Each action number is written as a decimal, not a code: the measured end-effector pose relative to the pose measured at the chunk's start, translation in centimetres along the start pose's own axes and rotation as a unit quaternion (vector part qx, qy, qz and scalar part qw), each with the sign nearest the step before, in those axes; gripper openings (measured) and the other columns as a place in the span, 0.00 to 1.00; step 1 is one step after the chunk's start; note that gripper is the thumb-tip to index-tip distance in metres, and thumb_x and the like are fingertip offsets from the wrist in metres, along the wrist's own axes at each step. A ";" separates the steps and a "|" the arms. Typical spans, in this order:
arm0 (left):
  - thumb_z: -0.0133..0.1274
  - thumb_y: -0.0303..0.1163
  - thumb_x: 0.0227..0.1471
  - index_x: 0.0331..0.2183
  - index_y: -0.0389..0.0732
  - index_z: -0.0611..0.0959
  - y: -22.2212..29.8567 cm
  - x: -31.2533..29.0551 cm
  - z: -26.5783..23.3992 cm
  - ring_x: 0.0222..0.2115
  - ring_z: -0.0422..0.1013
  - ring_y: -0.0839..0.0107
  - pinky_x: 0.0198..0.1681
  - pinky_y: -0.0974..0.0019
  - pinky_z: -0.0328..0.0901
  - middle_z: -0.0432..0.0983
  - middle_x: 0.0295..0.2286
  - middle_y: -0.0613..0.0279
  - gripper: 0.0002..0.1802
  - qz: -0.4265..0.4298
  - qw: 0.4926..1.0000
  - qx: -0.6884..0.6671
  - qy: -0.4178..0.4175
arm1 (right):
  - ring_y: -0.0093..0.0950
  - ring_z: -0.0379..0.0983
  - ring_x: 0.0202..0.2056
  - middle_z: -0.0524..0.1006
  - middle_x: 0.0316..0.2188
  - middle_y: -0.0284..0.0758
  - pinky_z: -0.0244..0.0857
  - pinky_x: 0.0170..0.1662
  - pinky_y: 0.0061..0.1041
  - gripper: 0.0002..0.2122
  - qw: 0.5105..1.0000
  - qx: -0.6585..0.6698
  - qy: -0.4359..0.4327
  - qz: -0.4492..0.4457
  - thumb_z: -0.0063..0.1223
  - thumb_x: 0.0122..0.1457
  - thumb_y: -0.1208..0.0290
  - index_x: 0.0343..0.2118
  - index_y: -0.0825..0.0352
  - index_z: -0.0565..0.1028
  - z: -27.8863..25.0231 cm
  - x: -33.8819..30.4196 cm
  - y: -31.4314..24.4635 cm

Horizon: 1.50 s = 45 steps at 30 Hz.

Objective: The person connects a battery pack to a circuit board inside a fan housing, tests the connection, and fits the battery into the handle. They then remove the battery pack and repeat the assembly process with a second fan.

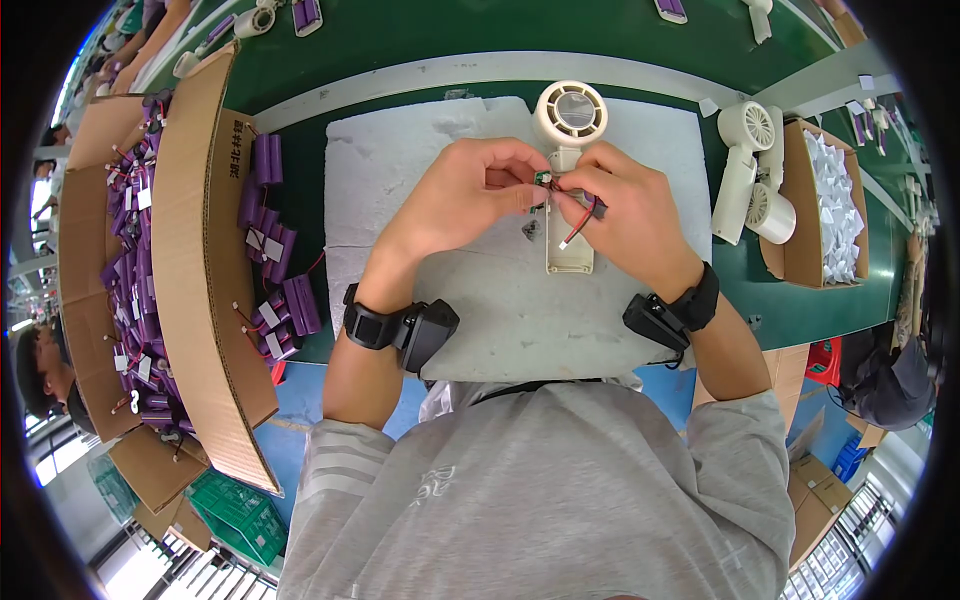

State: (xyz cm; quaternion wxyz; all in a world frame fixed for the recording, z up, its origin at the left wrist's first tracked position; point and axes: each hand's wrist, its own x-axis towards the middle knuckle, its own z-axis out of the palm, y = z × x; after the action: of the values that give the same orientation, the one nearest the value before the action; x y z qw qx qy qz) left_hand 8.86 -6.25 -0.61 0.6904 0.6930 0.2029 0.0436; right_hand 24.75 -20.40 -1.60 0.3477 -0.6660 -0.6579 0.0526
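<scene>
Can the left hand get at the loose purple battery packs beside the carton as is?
Likely yes: nothing upright stands between the left hand and the purple battery packs. But that hand is busy at a small green circuit board.

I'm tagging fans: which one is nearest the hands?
The fan on the pale pad, partly behind the right hand; the other fans lie off the pad.

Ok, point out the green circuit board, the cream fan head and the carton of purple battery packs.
Green circuit board (pixel 543 178): head view, its exposed green part.
Cream fan head (pixel 575 110): head view, central disc.
Brown carton (pixel 198 250): head view, long right-hand panel.
</scene>
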 end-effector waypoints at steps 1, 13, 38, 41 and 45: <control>0.56 0.19 0.51 0.41 0.34 0.79 0.0 0.0 0.0 0.34 0.72 0.78 0.41 0.73 0.68 0.77 0.33 0.65 0.12 0.003 1.000 0.007 -0.004 | 0.28 0.72 0.22 0.73 0.26 0.30 0.67 0.27 0.25 0.07 1.000 -0.007 0.001 0.001 0.64 0.47 0.73 0.30 0.64 0.80 0.0 0.0 0.0; 0.53 0.16 0.44 0.33 0.37 0.83 -1.3 0.0 0.1 0.31 0.71 0.72 0.36 0.71 0.67 0.74 0.32 0.62 0.11 0.136 0.974 0.168 0.066 | 0.27 0.72 0.24 0.71 0.25 0.30 0.65 0.26 0.26 0.05 1.000 0.003 -0.025 0.001 0.63 0.45 0.73 0.26 0.63 0.81 -0.2 0.1 -0.8; 0.62 0.25 0.47 0.29 0.36 0.81 1.0 -0.5 1.7 0.26 0.70 0.73 0.32 0.73 0.67 0.73 0.27 0.64 0.06 0.169 0.958 0.231 0.032 | 0.29 0.70 0.31 0.70 0.34 0.36 0.66 0.33 0.23 0.14 0.988 0.095 0.052 0.106 0.50 0.48 0.86 0.40 0.67 0.69 -0.1 -0.1 -1.4; 0.62 0.26 0.48 0.30 0.36 0.82 0.2 -0.2 1.6 0.26 0.70 0.74 0.31 0.73 0.67 0.73 0.27 0.64 0.06 0.152 0.978 0.139 0.038 | 0.26 0.69 0.31 0.70 0.34 0.35 0.65 0.32 0.23 0.12 0.987 0.129 0.011 0.100 0.52 0.51 0.84 0.39 0.68 0.71 -1.1 -0.1 -1.1; 0.61 0.26 0.49 0.32 0.34 0.83 -0.7 0.2 0.4 0.26 0.71 0.77 0.29 0.72 0.67 0.76 0.28 0.64 0.07 0.101 0.994 0.036 0.034 | 0.24 0.68 0.29 0.70 0.33 0.34 0.63 0.31 0.23 0.07 0.982 0.178 -0.037 0.053 0.56 0.53 0.79 0.35 0.70 0.74 -2.0 -0.1 0.2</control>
State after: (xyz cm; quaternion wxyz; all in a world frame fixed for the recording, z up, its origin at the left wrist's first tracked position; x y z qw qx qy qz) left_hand 9.06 -6.58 -1.41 0.6502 0.7321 0.1569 0.1291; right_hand 25.95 -21.20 -0.27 0.4323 -0.6250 -0.6146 0.2117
